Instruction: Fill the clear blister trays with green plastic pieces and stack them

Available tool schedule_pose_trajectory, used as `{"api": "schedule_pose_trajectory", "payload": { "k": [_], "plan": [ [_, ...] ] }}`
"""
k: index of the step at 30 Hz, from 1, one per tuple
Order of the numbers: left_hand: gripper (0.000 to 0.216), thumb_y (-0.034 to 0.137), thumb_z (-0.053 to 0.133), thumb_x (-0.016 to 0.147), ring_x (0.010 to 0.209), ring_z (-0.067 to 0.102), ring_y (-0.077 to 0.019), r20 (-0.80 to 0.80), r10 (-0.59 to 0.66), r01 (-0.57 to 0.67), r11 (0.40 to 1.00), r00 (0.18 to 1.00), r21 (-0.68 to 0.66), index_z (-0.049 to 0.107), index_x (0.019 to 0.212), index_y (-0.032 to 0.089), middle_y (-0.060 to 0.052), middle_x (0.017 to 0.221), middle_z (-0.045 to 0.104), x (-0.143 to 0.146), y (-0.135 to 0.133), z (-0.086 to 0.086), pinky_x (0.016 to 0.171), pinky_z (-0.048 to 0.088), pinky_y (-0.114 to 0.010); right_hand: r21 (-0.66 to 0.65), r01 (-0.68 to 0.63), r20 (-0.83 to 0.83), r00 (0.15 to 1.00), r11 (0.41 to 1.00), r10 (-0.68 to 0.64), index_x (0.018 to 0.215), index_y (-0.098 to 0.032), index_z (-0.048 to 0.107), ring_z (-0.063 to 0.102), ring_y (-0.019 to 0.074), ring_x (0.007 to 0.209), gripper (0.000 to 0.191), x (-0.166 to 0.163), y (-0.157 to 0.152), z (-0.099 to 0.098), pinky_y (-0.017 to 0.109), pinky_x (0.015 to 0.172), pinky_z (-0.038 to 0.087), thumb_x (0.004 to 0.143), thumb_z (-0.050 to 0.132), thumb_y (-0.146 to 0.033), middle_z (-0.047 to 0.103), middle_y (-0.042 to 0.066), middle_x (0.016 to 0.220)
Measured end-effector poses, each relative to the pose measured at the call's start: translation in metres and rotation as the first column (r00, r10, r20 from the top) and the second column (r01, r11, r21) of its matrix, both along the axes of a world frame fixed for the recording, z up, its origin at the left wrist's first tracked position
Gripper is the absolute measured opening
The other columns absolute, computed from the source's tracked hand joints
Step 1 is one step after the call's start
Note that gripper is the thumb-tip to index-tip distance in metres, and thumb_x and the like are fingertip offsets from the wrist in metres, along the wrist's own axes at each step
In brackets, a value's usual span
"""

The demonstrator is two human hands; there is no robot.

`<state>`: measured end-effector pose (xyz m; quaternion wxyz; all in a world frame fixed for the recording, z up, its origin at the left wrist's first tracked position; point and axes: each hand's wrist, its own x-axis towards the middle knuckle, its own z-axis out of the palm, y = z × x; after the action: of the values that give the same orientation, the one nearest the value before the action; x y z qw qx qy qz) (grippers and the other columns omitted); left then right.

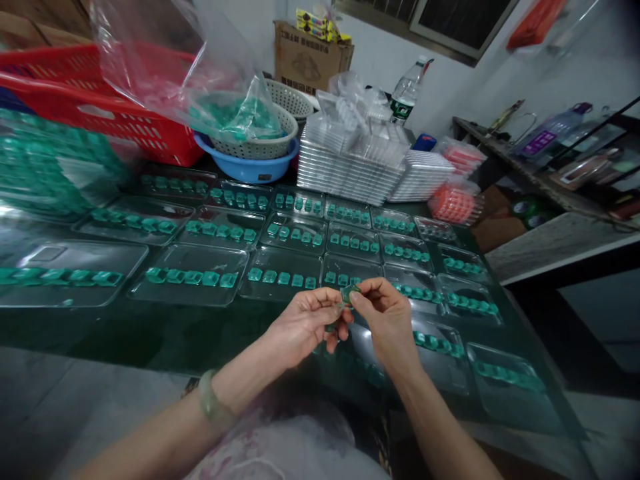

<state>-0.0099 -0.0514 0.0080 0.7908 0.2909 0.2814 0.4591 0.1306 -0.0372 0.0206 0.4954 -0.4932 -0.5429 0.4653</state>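
Observation:
My left hand [306, 325] and my right hand [387, 319] meet above the near edge of the table, both pinching one small green translucent piece [349, 293] between fingertips. A pale green bangle [211, 402] sits on my left wrist. Under and around my hands lie rows of clear plastic trays [193, 275], each holding a line of green pieces. One tray [440, 347] lies just right of my right hand.
At the back stand a red crate [100, 107], a blue basin [250, 167] holding a white basket with a clear bag of green pieces, a stack of empty clear trays [350, 167], a cardboard box [310, 57] and a water bottle [407, 90]. A shelf [550, 187] is at the right.

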Motion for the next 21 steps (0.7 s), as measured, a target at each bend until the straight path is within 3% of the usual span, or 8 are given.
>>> {"api": "schedule_pose_trajectory", "payload": {
  "k": [5,10,13,18,21],
  "plan": [
    [0.018,0.029,0.061,0.075,0.054,0.054,-0.0122,-0.013,0.025,-0.025,0.999,1.0,-0.024,0.06,0.083,0.013,-0.004,0.069,0.057,-0.007,-0.001,0.002,0.036,0.035,-0.019,0.077,0.027,0.14,0.989,0.997,-0.038,0.078,-0.019,0.057,0.053,0.0121,0.067,0.01,0.003,0.0,-0.002,0.024,0.063,0.042,0.072,0.062,-0.025,0.057,-0.001,0.071],
    [0.027,0.035,0.062,0.074,0.04,0.04,-0.0051,-0.187,0.077,-0.067,0.996,0.979,0.056,0.053,0.061,0.013,0.002,0.052,0.047,-0.003,0.0,0.003,0.034,0.021,-0.018,0.102,0.022,0.211,0.977,0.995,-0.043,0.077,-0.019,0.057,0.053,0.0125,0.067,0.009,-0.004,-0.004,-0.003,0.025,0.063,0.042,0.073,0.061,-0.025,0.057,-0.001,0.071],
    [0.03,0.034,0.063,0.074,0.036,0.03,-0.0023,-0.184,0.105,-0.086,0.991,0.977,0.107,0.05,0.057,0.013,0.005,0.046,0.041,-0.003,-0.001,0.0,0.035,0.013,-0.019,0.069,0.051,0.138,0.989,0.996,-0.06,0.075,-0.018,0.056,0.051,0.0111,0.062,0.012,-0.001,-0.002,-0.004,0.024,0.059,0.041,0.071,0.064,-0.026,0.055,-0.002,0.067],
    [0.026,0.03,0.059,0.077,0.045,0.038,-0.005,-0.015,0.147,-0.143,0.981,0.989,0.132,0.05,0.059,0.013,0.003,0.052,0.043,-0.025,-0.004,0.0,0.04,0.022,-0.018,0.04,0.287,-0.077,0.956,0.957,-0.283,0.075,-0.019,0.055,0.048,0.0092,0.053,0.015,0.025,0.015,-0.001,0.024,0.055,0.039,0.068,0.066,-0.026,0.05,-0.005,0.058],
    [0.013,0.027,0.058,0.077,0.046,0.044,-0.0067,-0.034,0.122,-0.117,0.986,0.992,0.118,0.057,0.072,0.015,0.0,0.062,0.05,-0.034,-0.003,0.002,0.036,0.022,-0.017,-0.037,0.195,-0.202,0.959,0.98,-0.198,0.074,-0.02,0.054,0.049,0.0102,0.052,0.016,0.033,0.018,0.001,0.026,0.056,0.04,0.067,0.067,-0.025,0.05,-0.005,0.057]
  ]
}}
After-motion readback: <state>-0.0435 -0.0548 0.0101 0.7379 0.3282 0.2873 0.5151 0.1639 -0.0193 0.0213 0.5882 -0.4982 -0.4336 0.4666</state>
